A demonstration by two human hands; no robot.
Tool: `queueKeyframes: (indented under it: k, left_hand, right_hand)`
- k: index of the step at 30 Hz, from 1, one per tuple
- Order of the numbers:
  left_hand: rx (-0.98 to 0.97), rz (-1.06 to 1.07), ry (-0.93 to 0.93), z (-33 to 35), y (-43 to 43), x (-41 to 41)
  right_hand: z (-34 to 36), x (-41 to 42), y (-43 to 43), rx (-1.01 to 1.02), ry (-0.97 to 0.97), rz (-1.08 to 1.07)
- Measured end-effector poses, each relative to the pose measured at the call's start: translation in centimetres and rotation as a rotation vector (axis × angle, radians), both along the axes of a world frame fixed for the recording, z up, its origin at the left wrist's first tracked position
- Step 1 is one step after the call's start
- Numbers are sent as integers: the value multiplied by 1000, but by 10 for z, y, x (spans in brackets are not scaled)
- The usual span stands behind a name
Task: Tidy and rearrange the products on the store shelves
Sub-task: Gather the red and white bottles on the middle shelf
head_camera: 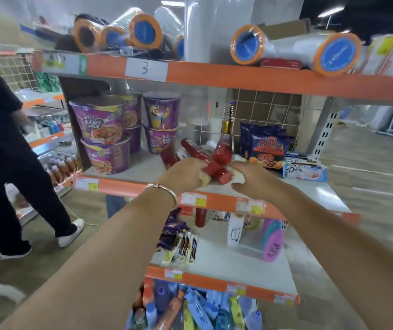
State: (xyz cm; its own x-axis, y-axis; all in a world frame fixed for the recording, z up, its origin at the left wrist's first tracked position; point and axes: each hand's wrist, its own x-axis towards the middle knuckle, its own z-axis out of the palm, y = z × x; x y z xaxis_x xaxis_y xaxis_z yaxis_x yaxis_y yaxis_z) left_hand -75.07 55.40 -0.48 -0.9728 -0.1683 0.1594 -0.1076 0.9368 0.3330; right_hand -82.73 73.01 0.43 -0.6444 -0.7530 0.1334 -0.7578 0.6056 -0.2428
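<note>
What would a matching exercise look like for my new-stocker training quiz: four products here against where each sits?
1 noodle bowls
2 film rolls
3 Dove pack
4 pink bottle

A top shelf
B third shelf, right side
C second shelf, left, stacked
D second shelf, right end

Pairs: 1-C, 2-A, 3-D, 4-B
</note>
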Motion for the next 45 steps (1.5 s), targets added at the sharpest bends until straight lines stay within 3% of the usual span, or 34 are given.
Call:
queueKeyframes:
  k: [7,14,20,26,35,37,39,45]
  left_hand:
    - [-85,-53,53,10,-55,-58]
    - [-111,-86,-52,-1,-94,-110]
    - [-183,-245,-62,-9,-99,-135]
    - [-356,-356,-72,-15,-95,-151]
    - [-518,-391,-61,-10,-86,-152]
    - [-508,-400,-85,-8,-88,-152]
    - [-473,-397,-77,-7,-91,-151]
    - [-396,-342,-80,-8,-95,-153]
  right_hand:
    - [3,-57,-40,0,47,-59]
    - [-2,-96,-59,74,159,-88]
    - [-8,-133,-69,200,267,-75]
    - [-11,-155,-89,417,442,79]
    - [-6,-167,-108,684,527,183]
    - [-6,-171,-109,626,505,210]
    - [-7,-176,-106,435,490,250]
    - [-3,-181,-93,18,178,-24]
